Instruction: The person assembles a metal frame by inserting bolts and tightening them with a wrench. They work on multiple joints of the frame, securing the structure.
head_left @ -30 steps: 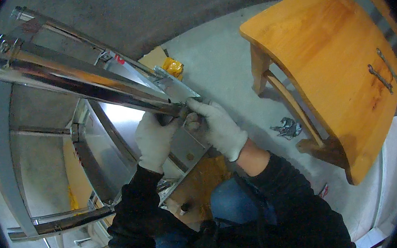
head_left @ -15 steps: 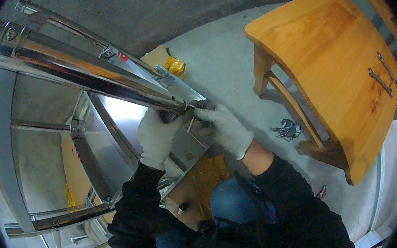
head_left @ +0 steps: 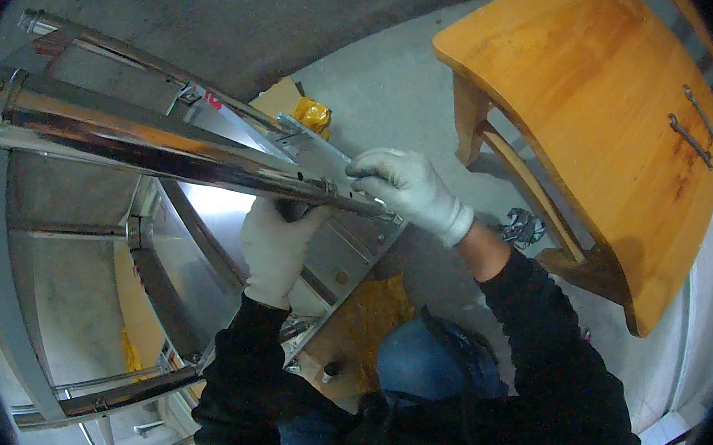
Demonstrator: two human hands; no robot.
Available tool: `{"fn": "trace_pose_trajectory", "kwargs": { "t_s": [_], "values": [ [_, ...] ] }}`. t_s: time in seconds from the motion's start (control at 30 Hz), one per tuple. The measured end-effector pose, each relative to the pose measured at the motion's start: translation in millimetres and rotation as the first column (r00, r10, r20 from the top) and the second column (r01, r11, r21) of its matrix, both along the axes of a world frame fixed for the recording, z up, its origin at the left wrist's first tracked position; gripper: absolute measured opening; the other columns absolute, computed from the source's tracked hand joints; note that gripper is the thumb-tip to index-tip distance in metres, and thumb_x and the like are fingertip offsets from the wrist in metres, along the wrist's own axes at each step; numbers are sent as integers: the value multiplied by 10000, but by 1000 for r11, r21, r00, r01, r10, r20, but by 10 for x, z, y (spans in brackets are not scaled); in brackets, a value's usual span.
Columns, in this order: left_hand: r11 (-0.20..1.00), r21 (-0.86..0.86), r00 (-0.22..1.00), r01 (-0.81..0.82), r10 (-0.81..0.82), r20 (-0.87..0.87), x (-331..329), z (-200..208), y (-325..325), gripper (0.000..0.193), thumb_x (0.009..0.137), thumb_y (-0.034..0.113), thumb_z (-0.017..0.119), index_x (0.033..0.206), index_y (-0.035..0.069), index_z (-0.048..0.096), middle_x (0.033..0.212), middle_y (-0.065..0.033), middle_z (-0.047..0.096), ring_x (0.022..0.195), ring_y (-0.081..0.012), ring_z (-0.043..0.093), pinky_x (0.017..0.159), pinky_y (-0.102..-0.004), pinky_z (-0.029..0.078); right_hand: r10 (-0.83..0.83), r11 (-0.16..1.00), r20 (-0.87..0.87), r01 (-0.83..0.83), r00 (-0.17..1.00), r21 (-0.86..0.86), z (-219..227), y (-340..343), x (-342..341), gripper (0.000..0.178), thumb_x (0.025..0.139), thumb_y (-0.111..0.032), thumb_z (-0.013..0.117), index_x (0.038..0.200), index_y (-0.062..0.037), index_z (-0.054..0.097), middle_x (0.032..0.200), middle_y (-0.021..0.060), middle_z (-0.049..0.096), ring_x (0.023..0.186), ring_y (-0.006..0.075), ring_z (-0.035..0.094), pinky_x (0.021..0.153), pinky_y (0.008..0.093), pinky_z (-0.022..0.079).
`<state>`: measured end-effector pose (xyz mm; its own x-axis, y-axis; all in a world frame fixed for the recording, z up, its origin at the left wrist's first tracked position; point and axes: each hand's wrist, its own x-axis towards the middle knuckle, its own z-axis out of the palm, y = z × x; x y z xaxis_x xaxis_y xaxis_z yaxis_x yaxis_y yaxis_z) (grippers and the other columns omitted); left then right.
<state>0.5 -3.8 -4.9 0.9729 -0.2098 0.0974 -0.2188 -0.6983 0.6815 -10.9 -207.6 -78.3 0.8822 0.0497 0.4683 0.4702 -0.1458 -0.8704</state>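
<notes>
A long chrome tube [head_left: 162,139] of a metal frame slants from the upper left down to the middle. My left hand [head_left: 275,245], in a white glove, is closed round its underside, with the thumb on the near side. A ring-like collar [head_left: 330,192] circles the tube just past that hand. My right hand [head_left: 409,186], gloved too with darkened fingertips, is off the tube, just to the right of the collar. Its fingers are bent toward the thumb; whatever they may hold is too small to make out.
A wooden chair [head_left: 569,84] stands at right, with two wrenches [head_left: 690,140] on its seat. Crumpled dark plastic [head_left: 521,227] lies on the floor beside it. Yellow wrapping [head_left: 312,117] lies beyond the frame; brown cardboard [head_left: 360,328] lies near my knee. A second chrome tube [head_left: 117,52] runs behind.
My right hand has come away from the tube's collar and moved up and to the right, uncovering the tube's lower end. My left hand keeps its grip. The view has shifted slightly.
</notes>
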Motion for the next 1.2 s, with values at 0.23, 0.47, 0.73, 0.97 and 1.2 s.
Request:
{"fn": "trace_pose_trajectory", "kwargs": {
  "t_s": [0.23,0.47,0.73,0.97,1.2],
  "values": [
    [1000,-11,1000,-14,13,-24,13,-28,57,406,714,211,808,1027,23,631,954,-108,698,891,-216,676,801,-330,520,89,989,339,-42,937,-143,-38,35,210,174,798,-90,685,963,-53,641,987,127,621,877,337,631,736,395,510],
    [998,0,997,-56,56,-56,-12,31,-23,398,714,207,808,1014,13,632,942,-105,698,882,-198,675,798,-317,518,158,965,456,-40,876,-258,-104,8,362,170,799,-112,652,964,-75,634,976,122,609,842,327,629,702,396,516],
    [998,13,997,-61,61,-48,-14,13,-14,417,707,194,807,1040,15,630,954,-108,697,892,-203,672,808,-319,512,225,778,310,21,924,-628,123,-45,319,168,788,-129,635,944,-70,639,896,120,630,779,309,628,685,385,510],
    [999,-32,999,-28,27,-28,-12,-15,42,413,714,182,795,1052,15,625,970,-111,695,910,-210,673,824,-329,513,463,848,-563,-158,685,506,420,155,10,173,864,-140,610,924,23,619,809,106,660,663,195,645,578,326,520],
    [957,-289,941,30,-124,-314,88,188,224,391,841,220,696,1133,-23,602,1008,-83,674,913,-157,635,831,-291,499,490,771,-554,-39,673,635,398,240,-54,211,870,-155,607,966,33,620,811,84,651,664,140,620,571,274,513]
  ]
}}
